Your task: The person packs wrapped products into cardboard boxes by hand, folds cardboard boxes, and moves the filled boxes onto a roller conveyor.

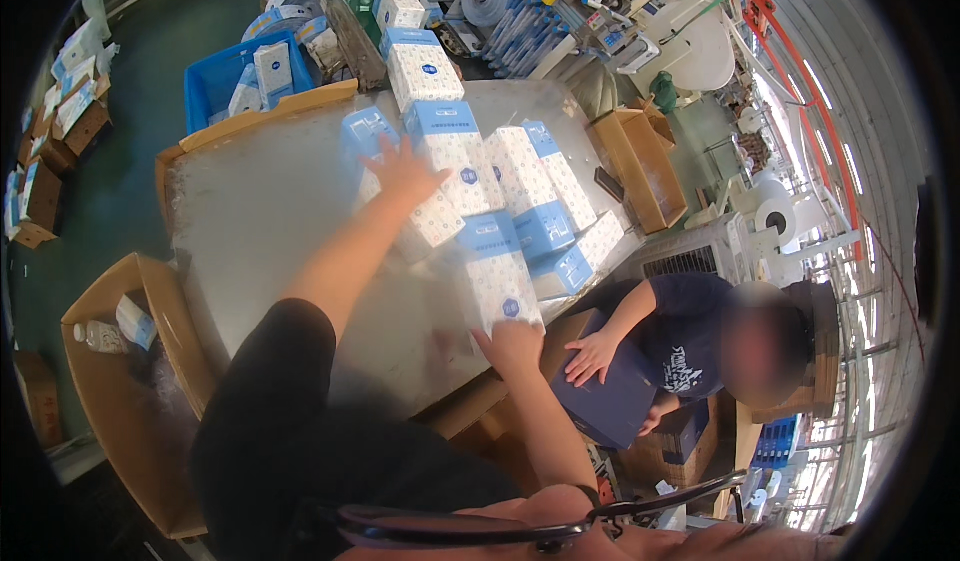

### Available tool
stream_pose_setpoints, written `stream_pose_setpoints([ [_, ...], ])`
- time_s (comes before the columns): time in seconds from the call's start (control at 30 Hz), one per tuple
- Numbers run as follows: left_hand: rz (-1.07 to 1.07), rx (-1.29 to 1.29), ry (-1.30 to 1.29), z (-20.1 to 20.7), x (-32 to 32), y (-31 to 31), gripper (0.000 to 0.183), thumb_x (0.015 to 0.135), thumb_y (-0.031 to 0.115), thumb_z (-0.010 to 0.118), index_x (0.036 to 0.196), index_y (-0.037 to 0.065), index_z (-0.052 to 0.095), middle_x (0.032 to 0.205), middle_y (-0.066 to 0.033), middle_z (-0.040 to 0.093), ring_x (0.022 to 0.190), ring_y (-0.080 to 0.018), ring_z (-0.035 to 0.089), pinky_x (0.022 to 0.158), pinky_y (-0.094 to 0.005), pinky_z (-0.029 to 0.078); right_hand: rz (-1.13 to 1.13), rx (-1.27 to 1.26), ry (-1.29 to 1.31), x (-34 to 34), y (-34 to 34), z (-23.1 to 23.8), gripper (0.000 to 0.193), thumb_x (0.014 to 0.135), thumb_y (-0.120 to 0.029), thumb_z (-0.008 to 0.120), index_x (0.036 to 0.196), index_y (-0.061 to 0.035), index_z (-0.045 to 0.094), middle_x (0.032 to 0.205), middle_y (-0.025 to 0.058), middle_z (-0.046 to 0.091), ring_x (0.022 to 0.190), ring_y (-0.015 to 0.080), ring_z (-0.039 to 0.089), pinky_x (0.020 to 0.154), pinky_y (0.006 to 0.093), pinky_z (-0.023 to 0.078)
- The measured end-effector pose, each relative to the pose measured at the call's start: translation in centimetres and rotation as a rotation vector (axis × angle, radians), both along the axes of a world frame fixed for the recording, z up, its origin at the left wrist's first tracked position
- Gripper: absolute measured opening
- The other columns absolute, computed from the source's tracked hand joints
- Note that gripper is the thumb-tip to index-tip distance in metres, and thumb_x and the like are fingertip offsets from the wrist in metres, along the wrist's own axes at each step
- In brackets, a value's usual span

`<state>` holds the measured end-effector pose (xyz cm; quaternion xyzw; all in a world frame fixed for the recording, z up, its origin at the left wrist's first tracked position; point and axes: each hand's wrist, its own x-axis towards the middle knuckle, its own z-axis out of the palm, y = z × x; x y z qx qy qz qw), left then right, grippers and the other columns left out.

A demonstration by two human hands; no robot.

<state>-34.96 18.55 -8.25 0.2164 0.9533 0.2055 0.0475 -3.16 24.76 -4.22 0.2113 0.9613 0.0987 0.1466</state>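
A row of white-and-blue patterned soft packs, which look like tissue packs, runs down the pale worktable [270, 211]. My left hand [405, 176] lies with fingers spread over one tilted tissue pack [425, 223], against the upright-printed tissue pack [462, 166] beside it. My right hand [512, 348] grips the near end of the closest tissue pack [500, 286], its fingertips partly hidden. To the right, more tissue packs [530, 176] lean together in a loose group. Further up, another tissue pack [425, 71] continues the row.
A co-worker [680, 336] at the right handles a dark blue box [605, 396]. Cardboard boxes stand by the table: one at the left [185, 326], one at the far right [650, 201]. A blue crate [205, 86] with packs sits beyond; machinery [600, 21] fills the back.
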Motion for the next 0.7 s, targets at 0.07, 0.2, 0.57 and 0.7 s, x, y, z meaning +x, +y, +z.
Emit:
stream_pose_setpoints([
  [0.07,-0.124,-0.073,-0.046,1.5,-0.3,-0.2,0.064,0.087,0.060,0.051,0.129,0.013,0.060,0.149,-0.0146,0.034,0.145,-0.0446,0.006,0.099,-0.0818,0.009,-0.012,0.063,-0.088,-3.6,1.7,-2.9,0.049,0.088,-0.051,0.053,0.077,-0.0073,0.073,0.080,0.0121,0.071,0.074,0.0296,0.068,0.082,0.0466,0.042],
  [0.2,-0.559,-0.204,-0.017,0.8,0.6,-4.0,0.061,0.087,0.056,0.053,0.122,0.007,0.064,0.135,-0.0145,0.050,0.143,-0.0417,0.013,0.096,-0.0813,0.018,0.056,-0.056,-0.146,-3.8,5.7,-10.9,0.037,0.086,-0.037,0.053,0.076,-0.0075,0.072,0.080,0.0115,0.071,0.073,0.0298,0.068,0.080,0.0479,0.043],
  [0.57,-0.536,0.184,-0.113,1.2,13.9,-26.1,0.072,0.077,0.068,0.060,0.131,0.020,0.058,0.151,-0.0197,0.031,0.141,-0.0447,0.018,0.103,-0.0688,0.022,0.149,-1.201,0.179,-5.7,-3.5,-1.8,0.019,0.090,-0.018,0.062,0.078,-0.0034,0.064,0.076,0.0186,0.062,0.068,0.0339,0.058,0.065,0.0389,0.048],
  [0.7,-0.461,-0.006,-0.023,2.5,13.0,-26.5,0.076,0.075,0.057,0.070,0.138,0.020,0.051,0.155,-0.0182,0.025,0.142,-0.0438,0.019,0.105,-0.0616,0.028,0.089,-0.308,0.237,-14.8,2.8,-5.5,0.043,0.091,-0.047,0.058,0.078,-0.0076,0.066,0.078,0.0124,0.068,0.074,0.0325,0.066,0.067,0.0433,0.049],
])
